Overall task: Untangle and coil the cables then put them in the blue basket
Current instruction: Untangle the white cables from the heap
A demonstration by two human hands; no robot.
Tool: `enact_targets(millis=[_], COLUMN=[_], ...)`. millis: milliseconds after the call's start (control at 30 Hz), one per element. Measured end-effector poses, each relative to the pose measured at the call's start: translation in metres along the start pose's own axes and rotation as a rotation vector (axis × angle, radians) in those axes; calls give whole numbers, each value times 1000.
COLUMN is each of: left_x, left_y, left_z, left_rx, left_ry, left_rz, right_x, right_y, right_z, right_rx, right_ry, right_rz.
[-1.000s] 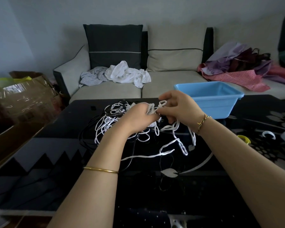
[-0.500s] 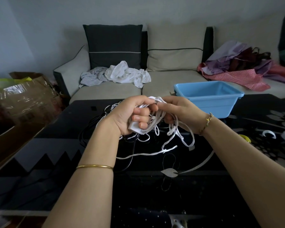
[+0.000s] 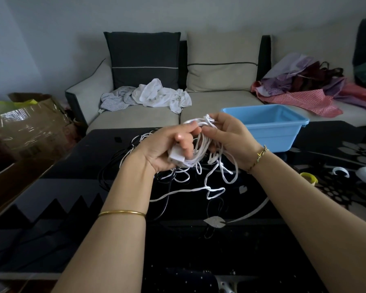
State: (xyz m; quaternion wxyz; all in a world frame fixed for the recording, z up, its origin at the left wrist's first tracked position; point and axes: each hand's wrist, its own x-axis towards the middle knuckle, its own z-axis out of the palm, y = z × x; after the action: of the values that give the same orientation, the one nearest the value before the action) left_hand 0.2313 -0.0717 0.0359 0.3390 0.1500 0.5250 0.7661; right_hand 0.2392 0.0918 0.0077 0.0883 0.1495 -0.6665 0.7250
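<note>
Both hands are up above the dark glass table and closed on the same bundle: the left hand is wrapped around a small white plug block and a gathered hank of white cable, and the right hand pinches the upper loops of that hank between fingers and thumb. From the hank, slack white loops hang down and trail across the glass, crossing over thin black cables that lie underneath. That crossing looks like the risk: drawing the white cable up may drag the black ones along and tighten a knot, or loose turns may slip out of the left hand's grip. The blue basket sits just beyond the right hand, apparently empty, so nothing is stowed yet.
</note>
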Motion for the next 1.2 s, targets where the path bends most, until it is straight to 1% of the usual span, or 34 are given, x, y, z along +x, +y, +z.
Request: enact_targets(millis=[67,133,233,300,433,500,567,633,667,700,767,933,967,1067,1133,1200], left_x=[2,3,4,2,0,-1,-2,-7,-10,-14,-19,-16,-15,-10,-8,-6], left_y=[1,0,0,1,4,5,6,11,14,17,20,20,21,22,21,19], left_z=[-3,-3,-4,-6,-11,-10,-10,-12,-13,-15,-19,-16,-15,-11,-10,-9], left_rx=[-84,-120,-106,-89,-42,4,29,5,-17,-30,-31,-103,-123,-72,26,89], left_ry=[-68,-89,-23,50,153,157,142,109,98,99,129,183,191,235,261,271], left_rz=[-28,-27,-22,-33,-40,-47,-53,-34,-12,15,61,140,160,167,135,90], right_x=[0,-1,-2,-3,-4,-2,0,0,-2,-5,-12,-15,-13,-7,-8,-7], right_y=[-1,-1,1,3,10,11,10,15,19,23,32,49,51,57,54,49], right_z=[1,0,-6,-11,-18,-21,-26,-38,-45,-53,-65,-67,-65,-62,-59,-59], right_rx=[14,9,-12,-46,-38,-43,17,168,213,197,27,-511,-588,-706,-679,-676], right_ry=[28,36,6,24,162,217,299,426,484,517,491,299,259,227,215,204], right_rz=[-13,-10,65,131,203,223,257,332,386,449,581,863,892,878,833,731])
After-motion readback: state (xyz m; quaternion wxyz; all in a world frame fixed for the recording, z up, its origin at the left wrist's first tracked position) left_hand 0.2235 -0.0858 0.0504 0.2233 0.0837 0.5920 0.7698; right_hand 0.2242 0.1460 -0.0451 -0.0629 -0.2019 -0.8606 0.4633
